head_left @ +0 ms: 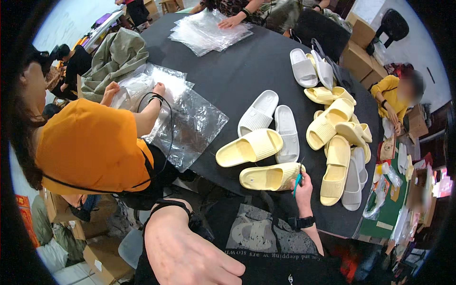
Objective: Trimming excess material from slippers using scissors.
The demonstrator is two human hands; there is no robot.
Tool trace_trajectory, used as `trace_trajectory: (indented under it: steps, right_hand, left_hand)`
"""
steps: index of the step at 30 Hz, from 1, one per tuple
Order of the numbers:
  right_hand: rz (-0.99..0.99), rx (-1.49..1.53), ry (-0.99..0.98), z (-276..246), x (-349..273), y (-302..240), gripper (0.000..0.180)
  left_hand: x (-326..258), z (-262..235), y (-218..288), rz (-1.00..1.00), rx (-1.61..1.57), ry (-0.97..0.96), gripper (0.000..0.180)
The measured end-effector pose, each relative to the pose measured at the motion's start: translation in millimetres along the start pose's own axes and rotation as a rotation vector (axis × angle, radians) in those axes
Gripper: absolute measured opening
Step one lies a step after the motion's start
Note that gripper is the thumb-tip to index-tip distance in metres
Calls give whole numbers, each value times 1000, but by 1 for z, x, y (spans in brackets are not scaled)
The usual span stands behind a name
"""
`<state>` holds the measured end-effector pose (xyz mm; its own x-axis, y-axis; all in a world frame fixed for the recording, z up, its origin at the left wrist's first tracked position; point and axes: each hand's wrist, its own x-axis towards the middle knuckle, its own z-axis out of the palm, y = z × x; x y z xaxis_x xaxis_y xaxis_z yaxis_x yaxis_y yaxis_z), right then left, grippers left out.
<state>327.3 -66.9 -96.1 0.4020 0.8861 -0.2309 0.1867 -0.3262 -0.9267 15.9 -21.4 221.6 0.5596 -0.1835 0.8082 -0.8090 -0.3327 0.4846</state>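
My right hand (pixel 304 190) is closed around a small pair of scissors (pixel 298 183) with teal handles, dark tips pointing away from me. It rests at the ridged strap end of a yellow slipper (pixel 266 177) by the table's near edge. Close to the camera, my left hand (pixel 194 247) hangs in front of my dark shirt with its fingers curled; whatever they may hold is hidden. Just beyond the yellow slipper lie another yellow slipper (pixel 247 148), a white slipper (pixel 260 110) and a grey-white slipper (pixel 286 133).
A heap of yellow and white slippers (pixel 335 164) covers the right side of the dark round table (pixel 209 80). To my left, a person in orange (pixel 90 147) handles clear plastic bags (pixel 190 123). Across the table, another hand (pixel 232 21) rests on stacked bags (pixel 204 35).
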Motion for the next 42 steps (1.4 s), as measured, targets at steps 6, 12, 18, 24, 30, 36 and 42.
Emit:
trace_trajectory:
  steps: [6, 12, 18, 24, 30, 36, 42]
  right_hand:
    - [33, -3, -8, -2, 2, 3, 51]
    - [68, -11, -62, -9, -3, 3, 52]
    - [37, -46, -73, -3, -1, -1, 51]
    - [57, -53, -72, -7, 2, 7, 53]
    - [73, -14, -75, -8, 1, 10, 52]
    - [85, 114, -106, -4, 1, 10, 50]
    - [23, 151, -164, 8, -5, -1, 43]
  left_hand:
    - [-21, -17, -10, 53, -169, 27, 28]
    - [-74, -1, -62, -659, -42, 522, 27]
    - [-172, 42, -147, -1356, 542, 516, 31]
    - [-213, 79, -195, -1492, 351, 633, 46]
    - [-241, 84, -241, -1431, 269, 763, 45]
    - [-219, 70, -228, -1557, 7, 781, 28]
    - [-207, 73, -251, -1403, 189, 797, 23]
